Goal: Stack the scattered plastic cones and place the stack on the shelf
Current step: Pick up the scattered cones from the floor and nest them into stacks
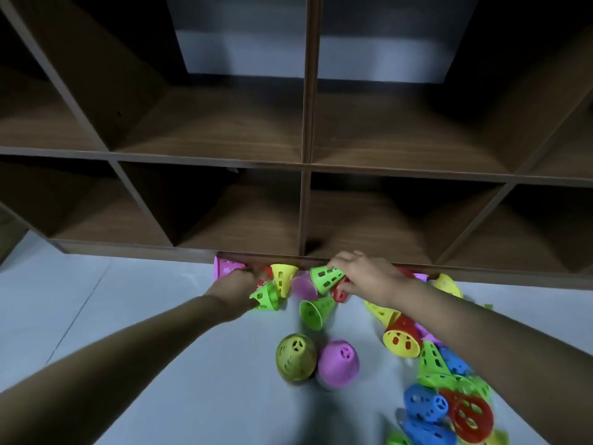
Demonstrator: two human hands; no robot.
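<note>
Well, fingers of the left hand (239, 281) were buried among cones (284, 277), grip unclear. The right hand (362, 274) clutched a green cone (327, 277) at the shelf (301, 168) foot; others sprawled near-right, partly cut off.

The shelf (179, 157) shows eight open compartments, two rows of four, with the outer ones cut off by the frame edges. Two hands are in view, the left hand (244, 281) and the right hand (362, 274). On the floor (154, 316), at least six green cones (316, 311) can be counted, five yellow cones (284, 277), about five pink cones (338, 362), about five red cones (468, 412), three blue cones (423, 403) and one olive cone (296, 356). In the lower right of the frame the cones overlap, so the count there is uncertain.
</note>
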